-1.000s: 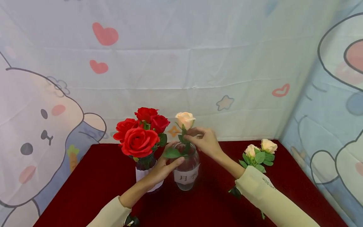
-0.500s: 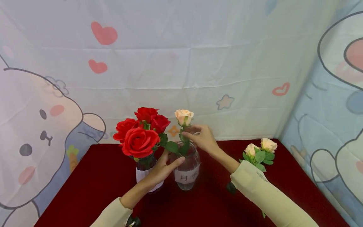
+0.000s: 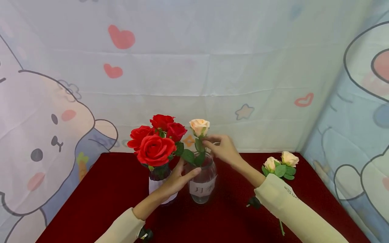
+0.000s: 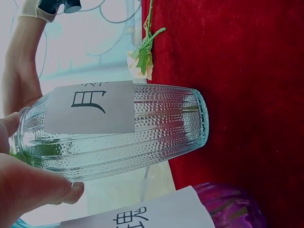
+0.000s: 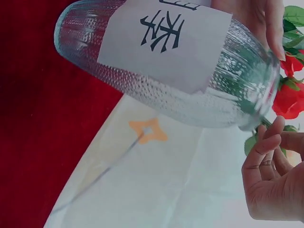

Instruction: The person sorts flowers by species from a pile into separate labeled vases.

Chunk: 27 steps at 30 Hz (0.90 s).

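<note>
My left hand [image 3: 176, 182] curls around the neck of a clear ribbed glass vase [image 4: 156, 149], thumb on the near side. The vase stands upright on the red cloth and bears a white paper label [image 5: 166, 45] with black characters. With thumb and fingers, my right hand [image 3: 223, 150] pinches the stem of a pale peach rose [image 3: 199, 127] just above the vase mouth. The bloom is upright over the vase, and its green leaves [image 3: 199, 158] lie at the rim. Down inside the glass, a piece of stem [image 4: 190, 109] shows near the base.
Left of the vase, several red roses [image 3: 156, 150] fill a purple vase [image 4: 232, 209] with a white label. Two peach roses [image 3: 290, 158] lie on the red cloth [image 3: 225, 219] at right, partly behind my right sleeve. Dark small objects [image 3: 253, 202] sit near both wrists. A printed curtain [image 3: 212, 67] stands behind.
The peach rose has turned slightly, and its leaf has risen from in front of the vase mouth to the rim's left. My left hand keeps its grip on the vase. The head view has shifted slightly.
</note>
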Available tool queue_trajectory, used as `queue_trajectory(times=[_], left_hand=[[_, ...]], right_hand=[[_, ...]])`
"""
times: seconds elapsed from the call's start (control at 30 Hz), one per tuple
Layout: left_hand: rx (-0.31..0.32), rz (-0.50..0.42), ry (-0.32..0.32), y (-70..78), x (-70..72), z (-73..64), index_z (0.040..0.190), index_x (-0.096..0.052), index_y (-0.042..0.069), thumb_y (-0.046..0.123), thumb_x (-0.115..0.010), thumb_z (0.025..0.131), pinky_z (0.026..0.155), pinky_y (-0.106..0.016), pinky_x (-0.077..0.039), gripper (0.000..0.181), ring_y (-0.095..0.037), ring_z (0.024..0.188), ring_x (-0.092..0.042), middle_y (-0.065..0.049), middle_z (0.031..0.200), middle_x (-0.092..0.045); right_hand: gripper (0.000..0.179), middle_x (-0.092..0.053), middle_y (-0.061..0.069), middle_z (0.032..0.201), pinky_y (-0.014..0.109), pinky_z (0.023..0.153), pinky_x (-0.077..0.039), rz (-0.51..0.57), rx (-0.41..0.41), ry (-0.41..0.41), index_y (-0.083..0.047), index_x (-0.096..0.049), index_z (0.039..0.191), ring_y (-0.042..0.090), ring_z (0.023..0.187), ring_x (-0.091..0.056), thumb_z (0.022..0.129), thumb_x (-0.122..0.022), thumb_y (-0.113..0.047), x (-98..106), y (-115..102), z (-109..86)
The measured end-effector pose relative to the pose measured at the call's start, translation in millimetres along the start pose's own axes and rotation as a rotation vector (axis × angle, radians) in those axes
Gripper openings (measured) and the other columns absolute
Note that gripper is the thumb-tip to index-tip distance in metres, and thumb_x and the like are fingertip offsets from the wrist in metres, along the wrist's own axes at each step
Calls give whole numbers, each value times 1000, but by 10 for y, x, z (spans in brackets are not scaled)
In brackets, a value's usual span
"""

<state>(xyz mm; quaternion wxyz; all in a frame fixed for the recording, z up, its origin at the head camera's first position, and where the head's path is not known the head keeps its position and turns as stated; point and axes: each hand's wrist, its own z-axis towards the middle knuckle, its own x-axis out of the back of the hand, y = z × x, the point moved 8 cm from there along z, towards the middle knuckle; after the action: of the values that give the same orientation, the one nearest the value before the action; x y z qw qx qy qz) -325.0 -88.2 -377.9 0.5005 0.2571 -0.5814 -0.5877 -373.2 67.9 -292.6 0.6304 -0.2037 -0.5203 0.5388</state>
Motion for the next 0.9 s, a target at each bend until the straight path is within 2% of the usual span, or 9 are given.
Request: queue_trajectory(times=[0.13,0.3,0.47,0.7,0.9], left_hand=[[-4,3,7,4,-8,-5,162,-3,43,35,-56,105,122,-72,-11,78,-32,159,-10,-2,171,-10],[-14,15,13,7,-11,-1,162,-4,41,35,-57,104,122,-71,-11,78,-32,159,-10,-1,172,-9],[-28,16,13,-1,-12,-2,162,-7,41,33,-57,104,121,-73,-10,76,-32,158,-10,-1,171,-10],[-24,-4,7,-21,-14,-6,162,-8,39,32,-55,105,120,-73,-12,74,-33,157,-13,-3,171,-9],[-21,13,20,6,-6,1,161,-13,36,32,-57,104,121,-72,-15,72,-32,155,-18,-3,169,-16]], right_hand=[[26,-75,24,109,23,52,-49,-37,14,-11,3,-73,118,12,51,-61,101,-64,-15,138,-14,-91],[25,-76,24,104,25,50,-49,-111,-6,8,2,-72,119,10,51,-59,102,-62,-13,442,138,-245],[26,-75,24,103,25,49,-49,-190,-48,17,4,-70,122,10,52,-60,104,-59,-12,809,398,-406],[29,-75,20,99,26,49,-50,-259,-137,43,7,-67,124,9,55,-62,105,-56,-13,1321,876,-609],[33,-76,17,91,26,50,-52,-316,-168,90,12,-67,121,11,57,-66,105,-58,-16,1673,1223,-767]])
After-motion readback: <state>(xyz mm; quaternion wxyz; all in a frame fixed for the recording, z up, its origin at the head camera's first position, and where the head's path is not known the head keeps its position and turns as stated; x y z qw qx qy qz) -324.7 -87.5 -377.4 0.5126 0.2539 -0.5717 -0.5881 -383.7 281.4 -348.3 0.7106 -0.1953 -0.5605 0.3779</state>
